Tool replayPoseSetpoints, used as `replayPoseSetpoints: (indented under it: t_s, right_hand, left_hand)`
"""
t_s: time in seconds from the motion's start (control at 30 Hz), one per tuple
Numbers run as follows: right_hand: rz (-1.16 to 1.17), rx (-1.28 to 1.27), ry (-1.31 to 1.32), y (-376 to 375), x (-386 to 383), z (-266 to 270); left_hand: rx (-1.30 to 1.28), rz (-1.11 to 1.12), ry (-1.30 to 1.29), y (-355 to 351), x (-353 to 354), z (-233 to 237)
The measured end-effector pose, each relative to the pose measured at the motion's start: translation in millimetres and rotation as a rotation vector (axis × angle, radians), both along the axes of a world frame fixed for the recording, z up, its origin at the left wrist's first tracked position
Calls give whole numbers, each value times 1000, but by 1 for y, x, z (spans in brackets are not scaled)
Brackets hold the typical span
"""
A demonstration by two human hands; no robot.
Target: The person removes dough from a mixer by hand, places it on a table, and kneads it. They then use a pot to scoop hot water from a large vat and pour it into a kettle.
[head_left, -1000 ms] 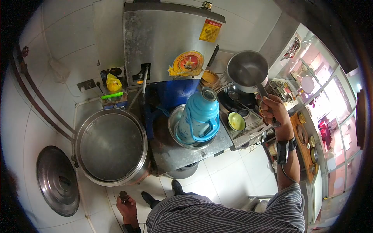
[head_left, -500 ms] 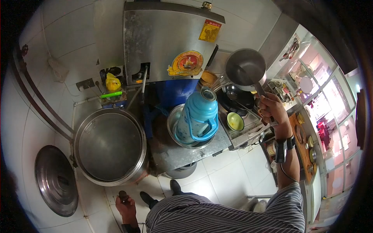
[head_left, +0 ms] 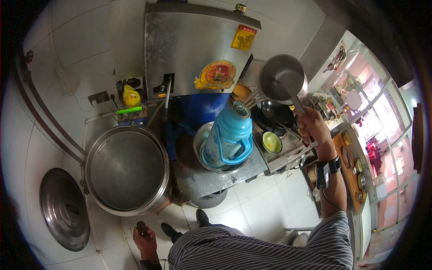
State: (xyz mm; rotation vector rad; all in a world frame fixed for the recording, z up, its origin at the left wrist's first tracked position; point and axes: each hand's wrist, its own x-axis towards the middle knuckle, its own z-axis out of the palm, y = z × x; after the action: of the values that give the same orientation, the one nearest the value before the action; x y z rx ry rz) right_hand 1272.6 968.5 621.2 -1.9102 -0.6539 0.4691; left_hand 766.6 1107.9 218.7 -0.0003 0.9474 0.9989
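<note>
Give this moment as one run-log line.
right hand: holds ladle tilted above blue thermos | left hand: holds small dark object | blue thermos: in metal basin

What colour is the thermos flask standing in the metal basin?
The thermos flask is light blue; the head view shows it clearly.

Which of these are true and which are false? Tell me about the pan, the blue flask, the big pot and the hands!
1. The right hand holds the metal pan by its handle. True.
2. The blue flask lies on its side on the floor. False: it stands upright in a metal basin.
3. The big pot has its lid on. False: it is open, and the lid lies apart, to its left.
4. The left hand grips a small dark thing. True.
</note>
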Motion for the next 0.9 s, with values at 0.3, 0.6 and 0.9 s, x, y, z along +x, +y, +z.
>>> replayPoseSetpoints:
  t_s: [0.3,0.6,0.9]
  right_hand:
    - [51,-92,-163,2,-2,-1]
    - [78,-177,-323,9,-16,-4]
    - [176,-285,-770,12,-20,-18]
  left_hand:
    - [24,-30,6,1,0,0]
    - [23,-23,-6,0,4,16]
    - [-19,44,-71,-1,-3,7]
